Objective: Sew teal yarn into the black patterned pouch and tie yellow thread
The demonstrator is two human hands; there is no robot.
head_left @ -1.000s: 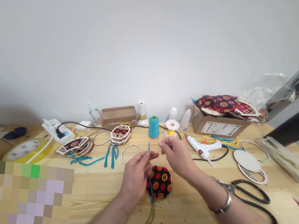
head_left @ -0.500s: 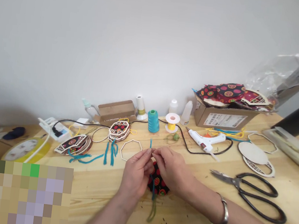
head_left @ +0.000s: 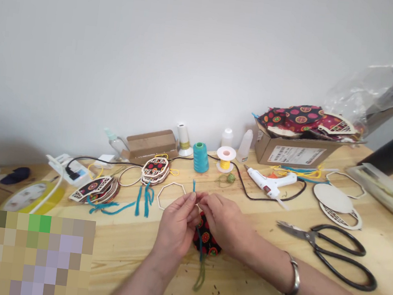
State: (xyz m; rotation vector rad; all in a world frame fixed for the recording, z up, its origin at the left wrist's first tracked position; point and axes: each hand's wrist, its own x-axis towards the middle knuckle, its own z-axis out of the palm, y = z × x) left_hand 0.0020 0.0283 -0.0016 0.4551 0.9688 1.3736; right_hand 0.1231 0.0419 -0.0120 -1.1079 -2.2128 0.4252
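Observation:
My left hand (head_left: 177, 221) pinches a blue yarn (head_left: 194, 185), whose short end stands up above the thumb. Close against it, my right hand (head_left: 222, 219) has thumb and fingertips pressed together; what they grip is mostly hidden, though it appears to be part of the same yarn. Below both hands lies a dark fabric piece (head_left: 210, 238) with red and orange round patterns. Across its left side the blue yarn hangs down, and an olive-green yarn loop (head_left: 199, 278) trails from it onto the wooden table (head_left: 126, 262).
Black-handled scissors (head_left: 330, 248) lie at right, a white glue gun (head_left: 271, 182) behind them. A blue thread cone (head_left: 200, 158) and a yellow thread spool (head_left: 225, 159) stand at the back. Stacked patterned pieces (head_left: 155, 170) are at left; a cardboard box (head_left: 297, 154) holds fabric.
My fingertips have drawn slightly apart, the left moving a little leftward with the blue yarn end. The view has shifted slightly. The fabric piece stays below my hands.

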